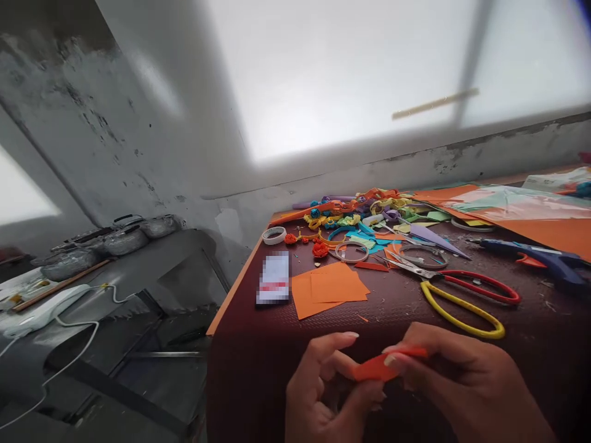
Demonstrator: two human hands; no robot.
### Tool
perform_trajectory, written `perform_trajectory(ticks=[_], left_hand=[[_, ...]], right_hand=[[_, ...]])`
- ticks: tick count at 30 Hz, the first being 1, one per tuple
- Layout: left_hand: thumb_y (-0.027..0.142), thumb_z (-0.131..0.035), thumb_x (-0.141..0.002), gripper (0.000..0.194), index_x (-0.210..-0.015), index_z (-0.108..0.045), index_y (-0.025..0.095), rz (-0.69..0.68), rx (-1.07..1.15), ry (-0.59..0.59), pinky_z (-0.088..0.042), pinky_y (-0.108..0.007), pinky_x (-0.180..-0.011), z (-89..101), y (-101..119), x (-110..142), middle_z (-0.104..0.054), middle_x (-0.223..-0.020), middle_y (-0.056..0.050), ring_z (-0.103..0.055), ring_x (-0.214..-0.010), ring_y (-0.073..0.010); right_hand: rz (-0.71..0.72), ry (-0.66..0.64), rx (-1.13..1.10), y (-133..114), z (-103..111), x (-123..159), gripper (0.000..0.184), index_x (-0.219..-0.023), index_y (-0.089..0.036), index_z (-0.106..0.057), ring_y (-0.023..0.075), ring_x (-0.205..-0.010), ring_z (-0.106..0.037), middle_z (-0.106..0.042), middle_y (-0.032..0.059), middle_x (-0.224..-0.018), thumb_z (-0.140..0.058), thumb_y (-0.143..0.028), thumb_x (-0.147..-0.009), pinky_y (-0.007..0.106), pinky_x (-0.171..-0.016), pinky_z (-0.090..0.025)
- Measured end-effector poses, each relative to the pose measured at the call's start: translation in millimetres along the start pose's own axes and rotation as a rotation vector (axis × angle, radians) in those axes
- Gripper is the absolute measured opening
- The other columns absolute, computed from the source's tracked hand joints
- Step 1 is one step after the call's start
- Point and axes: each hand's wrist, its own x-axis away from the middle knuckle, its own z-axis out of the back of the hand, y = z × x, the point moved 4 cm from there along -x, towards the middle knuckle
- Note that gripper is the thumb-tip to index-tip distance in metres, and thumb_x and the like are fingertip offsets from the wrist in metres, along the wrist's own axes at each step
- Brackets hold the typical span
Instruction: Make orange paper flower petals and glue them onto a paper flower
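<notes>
Orange paper, a small strip (385,364), is sitting pinched between both hands at the near edge of the desk (258,369): the left hand (323,387) is gripping its left end with thumb and fingertips, and the right hand (462,384) is pressing its right end under the thumb. The strip is thin and is bending slightly, so too hard a squeeze or twist looks likely to crease or tear it, and a loose grip could be letting it drop over the desk's edge. Just beyond the hands, scissors (457,292) with red and yellow handles are lying, blades pointing away to the left. Further left, orange sheets (330,289) are resting beside a phone (274,280). A blue glue gun (540,259) is lying to the far right of the hands. Well beyond, a pile of coloured paper scraps (364,212) and tape rolls (274,235) is crowding the desk, leaving little open room there.
</notes>
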Motion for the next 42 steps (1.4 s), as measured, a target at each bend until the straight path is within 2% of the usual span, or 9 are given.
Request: perform_trajectory(ticks=[4, 7, 14, 19, 23, 28, 33, 39, 42], left_hand=[[0.023, -0.094, -0.063, 0.046, -0.103, -0.071, 0.023, 0.034, 0.066, 0.067, -0.053, -0.018, -0.055, -2.1, 12.4, -7.7, -0.064, -0.059, 0.008, -0.064, -0.052, -0.0102], [0.017, -0.092, -0.064, 0.049, -0.106, -0.069, 0.021, 0.04, 0.097, 0.122, -0.052, -0.016, -0.053, -4.9, 17.3, -12.9, -0.062, -0.057, 0.008, -0.062, -0.053, -0.0096], [0.016, -0.092, -0.065, 0.046, -0.106, -0.071, 0.022, -0.022, 0.104, 0.059, -0.056, -0.017, -0.056, -5.8, 22.9, -19.0, -0.063, -0.065, 0.008, -0.066, -0.057, -0.0097], [0.017, -0.09, -0.07, 0.037, -0.102, -0.073, 0.023, -0.08, 0.013, 0.055, -0.058, -0.019, -0.06, -7.3, 27.5, -16.0, -0.066, -0.069, 0.006, -0.067, -0.06, -0.0101], [0.018, -0.09, -0.07, 0.035, -0.101, -0.074, 0.023, -0.102, -0.041, 0.072, -0.06, -0.02, -0.062, -6.2, 29.6, -16.7, -0.068, -0.072, 0.006, -0.066, -0.061, -0.0097], [0.019, -0.09, -0.07, 0.035, -0.102, -0.074, 0.022, -0.133, -0.079, 0.031, -0.062, -0.021, -0.061, -4.0, 27.7, -21.5, -0.069, -0.072, 0.005, -0.068, -0.06, -0.011], [0.017, -0.089, -0.071, 0.032, -0.1, -0.075, 0.023, -0.153, -0.1, 0.043, -0.062, -0.02, -0.062, -6.3, 30.2, -20.2, -0.069, -0.072, 0.005, -0.067, -0.061, -0.0104], [0.021, -0.09, -0.072, 0.031, -0.1, -0.075, 0.022, -0.151, -0.123, -0.006, -0.062, -0.023, -0.062, -6.8, 29.8, -22.3, -0.07, -0.072, 0.004, -0.069, -0.061, -0.0121], [0.021, -0.088, -0.075, 0.039, -0.111, -0.074, 0.027, -0.26, -0.263, -0.026, -0.063, -0.027, -0.072, -6.3, 30.6, -21.5, -0.073, -0.089, 0.001, -0.071, -0.072, -0.0138]], right_hand=[[-0.319, 0.058, -0.283, 10.9, -5.9, 3.9, 0.03, -0.065, -0.021, -0.076, 0.0137, -0.051, -0.06, -0.065, 0.0001, -0.056, -0.086, -0.048, -0.075, 0.02, -0.048, -0.051], [-0.395, 0.081, -0.447, 18.5, -8.5, 2.7, 0.031, -0.061, -0.019, -0.074, 0.0124, -0.051, -0.06, -0.065, 0.0001, -0.055, -0.092, -0.044, -0.069, 0.018, -0.048, -0.051], [-0.344, 0.103, -0.659, 25.7, 3.4, -3.1, 0.037, -0.091, -0.019, -0.08, 0.0116, -0.049, -0.067, -0.07, 0.0003, -0.066, -0.078, -0.055, -0.085, 0.019, -0.047, -0.054], [-0.335, -0.007, -0.603, 20.5, 4.0, -3.3, 0.035, -0.089, -0.016, -0.078, 0.0124, -0.05, -0.069, -0.074, 0.0023, -0.068, -0.083, -0.05, -0.081, 0.02, -0.048, -0.057], [-0.302, 0.05, -0.565, 19.4, 9.1, -2.4, 0.036, -0.09, -0.017, -0.078, 0.0133, -0.052, -0.07, -0.074, 0.0021, -0.068, -0.08, -0.053, -0.083, 0.021, -0.049, -0.058], [-0.299, 0.053, -0.539, 20.5, 11.4, -2.5, 0.035, -0.085, -0.017, -0.076, 0.0146, -0.056, -0.07, -0.073, 0.0015, -0.065, -0.09, -0.046, -0.073, 0.022, -0.052, -0.06], [-0.272, 0.034, -0.549, 19.5, 13.1, -4.0, 0.037, -0.085, -0.016, -0.077, 0.0132, -0.053, -0.069, -0.07, 0.0013, -0.064, -0.076, -0.053, -0.086, 0.021, -0.05, -0.058], [-0.274, 0.021, -0.489, 19.3, 12.6, -4.9, 0.035, -0.088, -0.019, -0.08, 0.0139, -0.056, -0.068, -0.073, 0.0009, -0.067, -0.093, -0.044, -0.068, 0.023, -0.054, -0.06], [-0.242, 0.048, -0.485, 20.5, 11.5, -5.7, 0.032, -0.082, -0.019, -0.079, 0.0153, -0.058, -0.07, -0.075, 0.0022, -0.071, -0.093, -0.044, -0.068, 0.025, -0.054, -0.06]])
